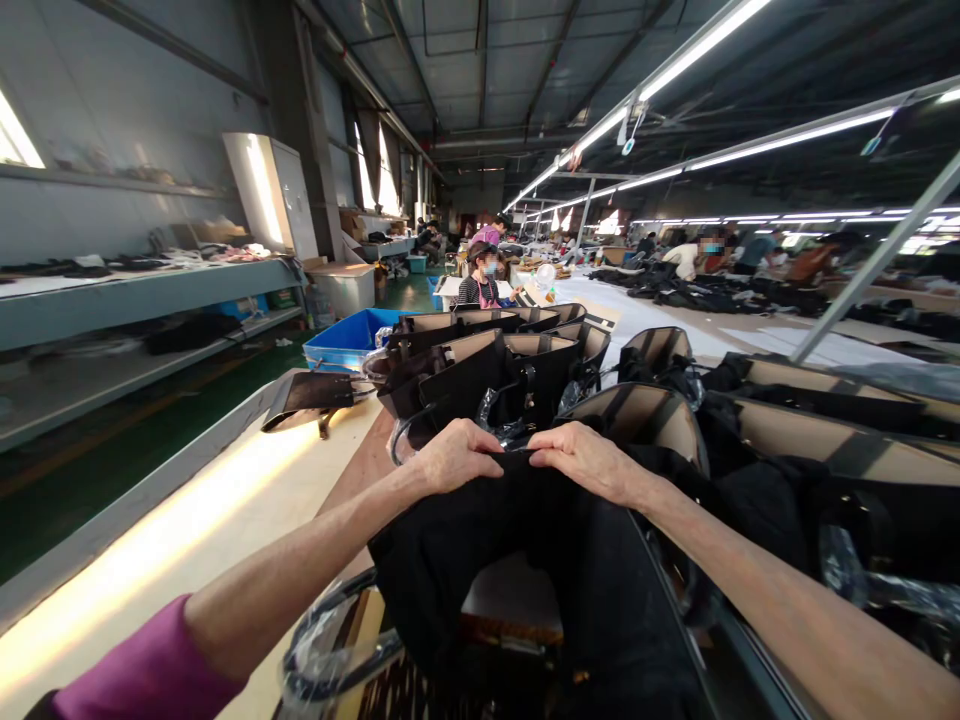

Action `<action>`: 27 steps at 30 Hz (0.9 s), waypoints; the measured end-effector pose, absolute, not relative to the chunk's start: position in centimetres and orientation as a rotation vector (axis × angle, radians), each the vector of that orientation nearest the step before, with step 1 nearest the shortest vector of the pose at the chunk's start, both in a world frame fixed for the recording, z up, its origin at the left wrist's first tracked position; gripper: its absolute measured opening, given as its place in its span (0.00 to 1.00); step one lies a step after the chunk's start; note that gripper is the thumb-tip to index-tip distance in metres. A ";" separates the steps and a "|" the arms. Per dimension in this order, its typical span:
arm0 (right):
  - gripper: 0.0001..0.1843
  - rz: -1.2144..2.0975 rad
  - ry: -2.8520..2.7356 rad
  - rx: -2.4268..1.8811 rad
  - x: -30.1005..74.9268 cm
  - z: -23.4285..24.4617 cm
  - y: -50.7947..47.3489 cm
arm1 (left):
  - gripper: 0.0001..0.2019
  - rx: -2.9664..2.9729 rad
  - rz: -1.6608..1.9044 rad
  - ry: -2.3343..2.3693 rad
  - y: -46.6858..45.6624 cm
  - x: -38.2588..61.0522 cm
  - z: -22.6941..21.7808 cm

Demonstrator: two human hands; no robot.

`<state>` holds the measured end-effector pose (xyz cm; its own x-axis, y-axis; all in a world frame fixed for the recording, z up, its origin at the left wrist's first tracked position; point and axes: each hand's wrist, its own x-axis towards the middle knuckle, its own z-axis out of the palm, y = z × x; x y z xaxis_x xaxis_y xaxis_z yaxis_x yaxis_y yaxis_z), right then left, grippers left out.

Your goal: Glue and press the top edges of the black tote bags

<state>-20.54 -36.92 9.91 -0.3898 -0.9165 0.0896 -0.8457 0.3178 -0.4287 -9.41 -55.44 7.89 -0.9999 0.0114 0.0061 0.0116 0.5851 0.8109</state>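
A black handbag (600,590) stands close in front of me, its fabric bunched along the top. My left hand (456,455) pinches the far upper edge between thumb and fingers. Close beside it, my right hand (577,457) grips the same edge, a small gap between the two. A handle wrapped in clear plastic (330,640) loops out at the bag's left side. Just beyond my hands stand more black bags (480,375) with beige insides and plastic-wrapped handles. What lies under my fingertips is hidden.
More open black bags (810,430) crowd the table on the right. A black flap-like piece (309,398) lies on the pale tabletop (225,510) at left. Behind are a blue bin (341,345) and a seated co-worker (484,280). A slanting metal post (877,255) rises at right.
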 end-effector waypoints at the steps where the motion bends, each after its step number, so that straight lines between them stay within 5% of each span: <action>1: 0.10 -0.626 2.393 -1.630 -20.6 9.9 -36.9 | 0.09 -0.032 -1.442 -2.800 -55.5 -9.4 8.0; 27: 0.10 -0.447 2.553 -1.763 -19.6 9.2 -37.1 | 0.12 -0.098 -0.569 -2.884 -52.8 -9.8 9.4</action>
